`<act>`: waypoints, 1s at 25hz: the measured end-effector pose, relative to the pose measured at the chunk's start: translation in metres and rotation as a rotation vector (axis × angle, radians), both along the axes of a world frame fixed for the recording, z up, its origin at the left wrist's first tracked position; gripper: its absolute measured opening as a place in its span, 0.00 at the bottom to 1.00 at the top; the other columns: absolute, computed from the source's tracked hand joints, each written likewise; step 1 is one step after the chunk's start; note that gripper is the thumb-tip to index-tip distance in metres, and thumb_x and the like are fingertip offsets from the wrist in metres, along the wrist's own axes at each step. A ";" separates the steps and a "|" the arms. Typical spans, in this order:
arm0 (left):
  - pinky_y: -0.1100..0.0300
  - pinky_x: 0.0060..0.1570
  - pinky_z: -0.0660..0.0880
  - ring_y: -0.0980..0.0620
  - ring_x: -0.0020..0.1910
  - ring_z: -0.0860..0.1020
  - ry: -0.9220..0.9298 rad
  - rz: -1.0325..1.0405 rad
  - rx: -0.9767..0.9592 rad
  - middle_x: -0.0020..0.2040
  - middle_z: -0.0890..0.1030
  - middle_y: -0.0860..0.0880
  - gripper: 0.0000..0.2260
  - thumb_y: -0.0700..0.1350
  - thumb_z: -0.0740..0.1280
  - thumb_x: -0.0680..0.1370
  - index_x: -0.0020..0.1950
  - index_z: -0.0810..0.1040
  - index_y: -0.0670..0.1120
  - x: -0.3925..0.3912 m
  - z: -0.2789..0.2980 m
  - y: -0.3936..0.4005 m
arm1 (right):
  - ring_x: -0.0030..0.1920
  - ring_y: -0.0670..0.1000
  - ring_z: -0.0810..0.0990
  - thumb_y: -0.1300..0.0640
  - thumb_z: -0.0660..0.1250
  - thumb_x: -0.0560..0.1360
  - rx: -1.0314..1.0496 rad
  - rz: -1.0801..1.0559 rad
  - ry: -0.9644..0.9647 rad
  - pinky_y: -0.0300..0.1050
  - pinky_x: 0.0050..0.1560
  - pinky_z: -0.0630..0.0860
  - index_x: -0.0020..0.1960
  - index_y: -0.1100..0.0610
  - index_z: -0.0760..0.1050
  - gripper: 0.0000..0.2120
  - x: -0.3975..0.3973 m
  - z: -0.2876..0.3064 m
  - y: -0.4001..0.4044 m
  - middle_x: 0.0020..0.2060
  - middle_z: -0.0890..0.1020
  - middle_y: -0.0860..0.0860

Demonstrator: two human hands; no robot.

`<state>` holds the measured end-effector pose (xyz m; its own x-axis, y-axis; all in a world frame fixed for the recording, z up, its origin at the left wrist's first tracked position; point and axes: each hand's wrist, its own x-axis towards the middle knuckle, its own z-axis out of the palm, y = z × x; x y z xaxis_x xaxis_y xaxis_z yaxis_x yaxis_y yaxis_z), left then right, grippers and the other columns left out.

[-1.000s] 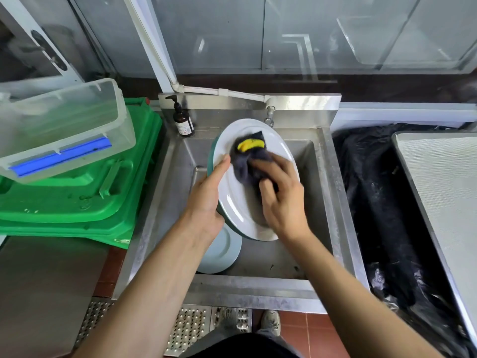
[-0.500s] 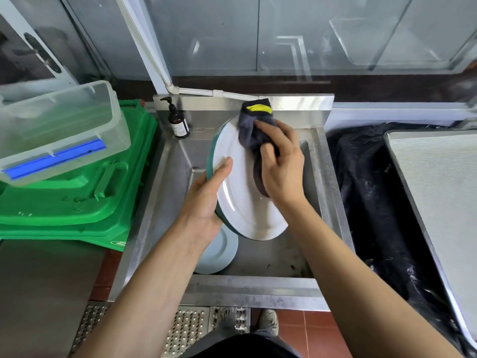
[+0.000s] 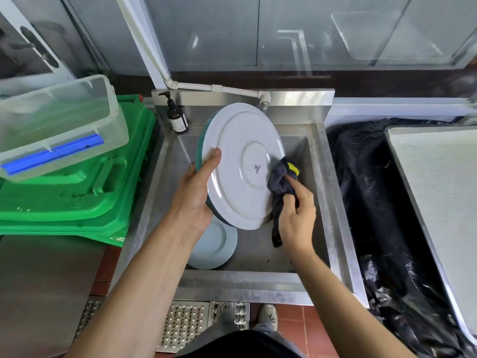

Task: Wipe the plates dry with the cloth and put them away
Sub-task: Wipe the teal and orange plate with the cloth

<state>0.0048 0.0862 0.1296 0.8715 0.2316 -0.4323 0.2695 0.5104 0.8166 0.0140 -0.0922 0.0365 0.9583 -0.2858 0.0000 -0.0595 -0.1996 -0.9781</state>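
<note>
A large white plate (image 3: 240,151) with a teal face is held tilted over the steel sink (image 3: 322,161), its underside with a small blue mark toward me. My left hand (image 3: 196,195) grips its left rim, thumb across the white underside. My right hand (image 3: 295,213) holds a dark grey cloth (image 3: 280,182) with a yellow tag against the plate's right edge. A pale blue plate (image 3: 216,244) lies in the sink bottom below my left hand, partly hidden by my wrist.
A brown pump bottle (image 3: 176,118) stands at the sink's back left corner. Green plastic bins (image 3: 77,187) with a clear lidded box (image 3: 56,120) on top sit left. A black-lined bin (image 3: 382,202) and a steel tray (image 3: 444,192) are right.
The plate has been flipped, so its white underside faces me instead of the eating face. My right hand moved the cloth from the plate's top edge down to its right edge.
</note>
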 end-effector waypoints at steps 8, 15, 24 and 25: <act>0.45 0.59 0.80 0.42 0.61 0.82 -0.015 0.033 -0.005 0.62 0.84 0.43 0.27 0.56 0.75 0.73 0.68 0.79 0.45 0.008 0.002 -0.003 | 0.69 0.42 0.73 0.71 0.60 0.79 0.036 0.164 -0.197 0.30 0.67 0.67 0.65 0.46 0.78 0.25 -0.070 0.011 0.037 0.68 0.73 0.53; 0.42 0.65 0.76 0.39 0.64 0.80 0.021 0.025 -0.082 0.65 0.81 0.39 0.33 0.55 0.73 0.71 0.72 0.75 0.41 -0.001 -0.009 -0.010 | 0.68 0.45 0.74 0.66 0.60 0.77 -0.032 0.205 -0.293 0.37 0.70 0.68 0.65 0.54 0.81 0.20 -0.050 0.024 0.030 0.65 0.75 0.54; 0.48 0.62 0.77 0.49 0.60 0.83 0.130 -0.021 0.021 0.60 0.85 0.50 0.28 0.60 0.75 0.69 0.66 0.80 0.51 -0.017 -0.028 -0.003 | 0.59 0.45 0.74 0.66 0.63 0.80 -0.312 -0.016 0.047 0.22 0.59 0.63 0.64 0.56 0.79 0.16 -0.014 -0.047 -0.066 0.65 0.72 0.55; 0.47 0.64 0.76 0.49 0.61 0.83 0.133 -0.043 0.026 0.61 0.85 0.50 0.28 0.60 0.74 0.69 0.67 0.80 0.51 -0.018 -0.030 -0.005 | 0.63 0.51 0.75 0.66 0.63 0.79 -0.375 0.019 0.056 0.30 0.63 0.66 0.64 0.56 0.79 0.16 -0.013 -0.056 -0.080 0.67 0.71 0.55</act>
<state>-0.0133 0.0814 0.0998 0.8162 0.2082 -0.5390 0.3972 0.4753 0.7851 0.0007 -0.1722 -0.0195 0.9648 -0.2584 0.0489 -0.1038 -0.5449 -0.8320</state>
